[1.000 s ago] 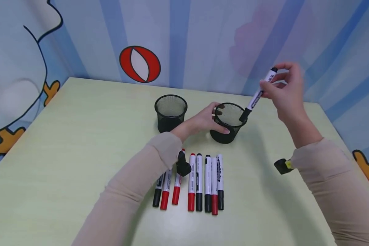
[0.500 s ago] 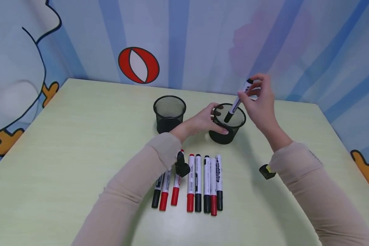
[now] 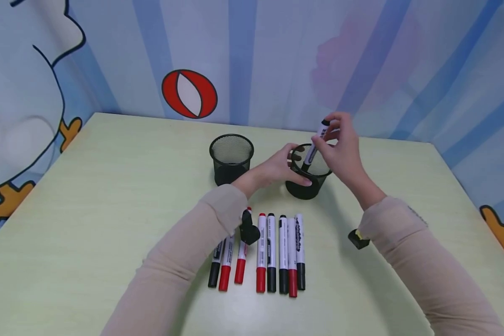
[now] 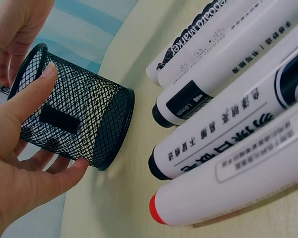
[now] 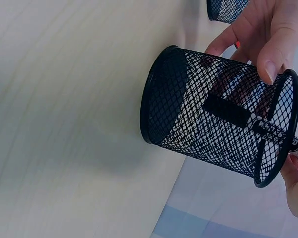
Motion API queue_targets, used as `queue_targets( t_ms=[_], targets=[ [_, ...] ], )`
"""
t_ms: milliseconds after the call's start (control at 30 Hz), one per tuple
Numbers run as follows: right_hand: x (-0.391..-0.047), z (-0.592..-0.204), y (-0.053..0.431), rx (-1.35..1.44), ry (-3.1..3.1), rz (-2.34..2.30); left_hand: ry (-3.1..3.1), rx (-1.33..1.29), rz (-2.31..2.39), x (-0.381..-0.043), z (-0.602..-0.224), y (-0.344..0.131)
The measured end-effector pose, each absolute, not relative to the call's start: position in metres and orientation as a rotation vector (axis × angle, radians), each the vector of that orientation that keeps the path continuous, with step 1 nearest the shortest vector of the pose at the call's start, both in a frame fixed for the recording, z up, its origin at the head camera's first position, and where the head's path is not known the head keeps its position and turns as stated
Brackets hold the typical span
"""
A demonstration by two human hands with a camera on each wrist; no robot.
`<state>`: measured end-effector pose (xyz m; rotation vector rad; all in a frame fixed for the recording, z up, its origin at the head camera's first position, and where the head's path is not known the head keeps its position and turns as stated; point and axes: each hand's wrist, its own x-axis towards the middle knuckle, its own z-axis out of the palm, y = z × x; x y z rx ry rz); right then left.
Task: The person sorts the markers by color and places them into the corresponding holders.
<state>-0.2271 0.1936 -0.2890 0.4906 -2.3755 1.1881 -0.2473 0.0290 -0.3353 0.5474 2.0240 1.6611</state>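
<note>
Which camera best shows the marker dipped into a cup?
The head view, showing the marker nearly end to end. The right wrist view catches part, mostly through the mesh cup; the left wrist view, only a small piece at its edge.

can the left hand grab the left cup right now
Probably not: the left hand is gripping the right cup. If it let go, likely yes, since the left cup stands close by, its rim uncovered.

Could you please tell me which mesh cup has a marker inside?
The right mesh cup, gripped by the left hand; the left cup shows none.
</note>
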Motion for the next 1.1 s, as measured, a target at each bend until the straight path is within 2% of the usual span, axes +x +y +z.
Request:
queue_targets(
  t_ms=[1100],
  targets=[
    [-0.232,-0.304,0.179,0.592,-2.396,1.168,2.064,0.540,1.626,-0.247,-0.334,0.026]
  ],
)
